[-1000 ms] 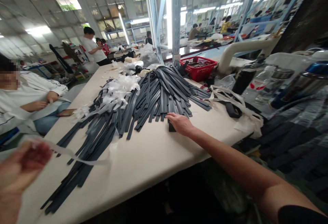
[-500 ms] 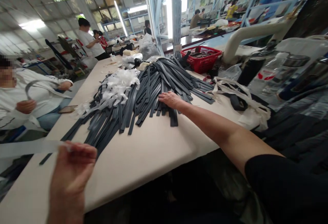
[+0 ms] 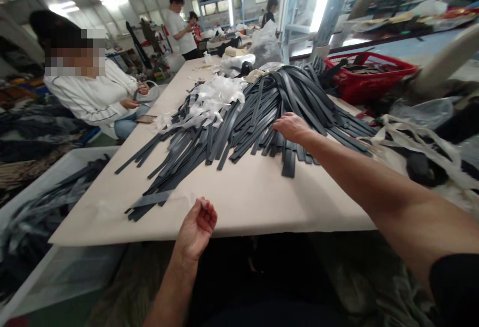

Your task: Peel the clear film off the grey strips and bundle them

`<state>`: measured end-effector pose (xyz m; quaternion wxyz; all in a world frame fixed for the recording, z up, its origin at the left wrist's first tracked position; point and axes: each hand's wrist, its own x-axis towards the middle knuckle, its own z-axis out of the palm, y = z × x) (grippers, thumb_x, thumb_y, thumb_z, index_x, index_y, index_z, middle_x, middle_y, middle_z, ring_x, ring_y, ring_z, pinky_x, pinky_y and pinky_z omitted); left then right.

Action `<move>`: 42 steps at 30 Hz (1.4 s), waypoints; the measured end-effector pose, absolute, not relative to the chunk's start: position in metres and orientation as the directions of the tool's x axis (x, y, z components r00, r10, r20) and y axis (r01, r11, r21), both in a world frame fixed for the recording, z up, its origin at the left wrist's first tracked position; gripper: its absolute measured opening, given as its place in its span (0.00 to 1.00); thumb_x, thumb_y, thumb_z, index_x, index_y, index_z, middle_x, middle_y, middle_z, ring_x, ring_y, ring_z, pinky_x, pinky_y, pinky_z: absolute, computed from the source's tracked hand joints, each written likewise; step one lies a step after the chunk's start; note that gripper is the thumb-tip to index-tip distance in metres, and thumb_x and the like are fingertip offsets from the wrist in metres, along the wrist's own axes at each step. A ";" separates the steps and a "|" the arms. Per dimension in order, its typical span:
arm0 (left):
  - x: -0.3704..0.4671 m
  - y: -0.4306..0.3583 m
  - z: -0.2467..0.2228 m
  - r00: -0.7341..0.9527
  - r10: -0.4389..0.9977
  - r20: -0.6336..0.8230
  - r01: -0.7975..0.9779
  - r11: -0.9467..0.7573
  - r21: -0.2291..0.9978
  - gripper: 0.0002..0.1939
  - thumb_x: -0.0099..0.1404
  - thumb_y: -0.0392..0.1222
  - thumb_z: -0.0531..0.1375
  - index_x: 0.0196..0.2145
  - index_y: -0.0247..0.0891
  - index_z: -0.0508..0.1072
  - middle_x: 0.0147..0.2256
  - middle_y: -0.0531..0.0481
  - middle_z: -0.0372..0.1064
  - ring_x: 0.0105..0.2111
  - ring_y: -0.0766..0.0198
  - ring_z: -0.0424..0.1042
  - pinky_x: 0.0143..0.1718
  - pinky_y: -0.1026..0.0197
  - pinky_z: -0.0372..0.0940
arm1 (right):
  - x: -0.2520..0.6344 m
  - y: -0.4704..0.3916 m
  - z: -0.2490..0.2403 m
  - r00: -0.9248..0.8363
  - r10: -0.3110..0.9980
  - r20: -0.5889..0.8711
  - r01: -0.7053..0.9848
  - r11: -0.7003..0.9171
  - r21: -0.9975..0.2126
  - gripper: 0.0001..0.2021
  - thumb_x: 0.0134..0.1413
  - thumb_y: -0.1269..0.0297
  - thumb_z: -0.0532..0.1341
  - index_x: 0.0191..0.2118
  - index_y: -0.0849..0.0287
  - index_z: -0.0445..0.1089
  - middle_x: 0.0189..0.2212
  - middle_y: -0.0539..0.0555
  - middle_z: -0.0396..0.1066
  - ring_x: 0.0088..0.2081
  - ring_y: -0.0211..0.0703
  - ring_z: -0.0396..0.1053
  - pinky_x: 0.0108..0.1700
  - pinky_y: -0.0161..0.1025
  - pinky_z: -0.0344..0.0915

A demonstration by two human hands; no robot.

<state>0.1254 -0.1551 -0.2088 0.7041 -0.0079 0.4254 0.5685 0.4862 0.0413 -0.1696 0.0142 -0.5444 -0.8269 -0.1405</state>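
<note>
Left hand [image 3: 197, 228] pinches end of translucent strip [image 3: 155, 198], rest trailing leftward over dark tips, perhaps held by end so it hangs free. Right hand [image 3: 292, 127] lies on dark strips [image 3: 243, 135] heaped across worktop [image 3: 247, 200]; cannot tell whether gripping. Strip ends fan toward near edge, probably for easy reach. White scraps [image 3: 219, 100] bunched on top, leftward.

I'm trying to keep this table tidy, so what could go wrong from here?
The dark strips overlap loosely, so if the right hand pulls one, others might drag along. The white scraps lie on top of part of that pile and could slide or get mixed in. The pale strip in the left hand passes over some dark ends and may catch.
</note>
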 end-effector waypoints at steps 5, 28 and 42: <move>0.128 -0.157 -0.210 0.002 0.837 -0.547 -0.836 0.302 0.459 0.15 0.67 0.38 0.61 0.22 0.33 0.70 0.20 0.53 0.70 0.20 0.70 0.71 0.24 0.66 0.71 | 0.481 -0.002 -0.174 -0.453 0.843 0.292 0.892 0.427 0.151 0.12 0.57 0.76 0.56 0.38 0.60 0.77 0.36 0.56 0.78 0.39 0.45 0.74 0.53 0.43 0.62; 0.165 -0.180 -0.232 0.035 0.914 -0.403 -0.763 0.285 0.580 0.13 0.49 0.41 0.74 0.31 0.33 0.77 0.31 0.49 0.78 0.30 0.65 0.76 0.33 0.65 0.71 | 0.320 -0.179 -0.223 -0.348 0.899 0.267 0.699 0.439 -0.564 0.23 0.62 0.68 0.57 0.62 0.53 0.62 0.33 0.50 0.79 0.33 0.44 0.77 0.35 0.35 0.68; 0.157 -0.199 -0.234 -0.056 0.924 -0.379 -0.786 0.193 0.587 0.19 0.48 0.46 0.75 0.34 0.33 0.79 0.33 0.46 0.78 0.31 0.66 0.75 0.33 0.65 0.69 | 0.397 -0.212 -0.208 -0.420 0.908 0.006 0.655 0.308 -0.690 0.23 0.65 0.58 0.51 0.64 0.50 0.57 0.26 0.46 0.74 0.19 0.36 0.69 0.25 0.32 0.67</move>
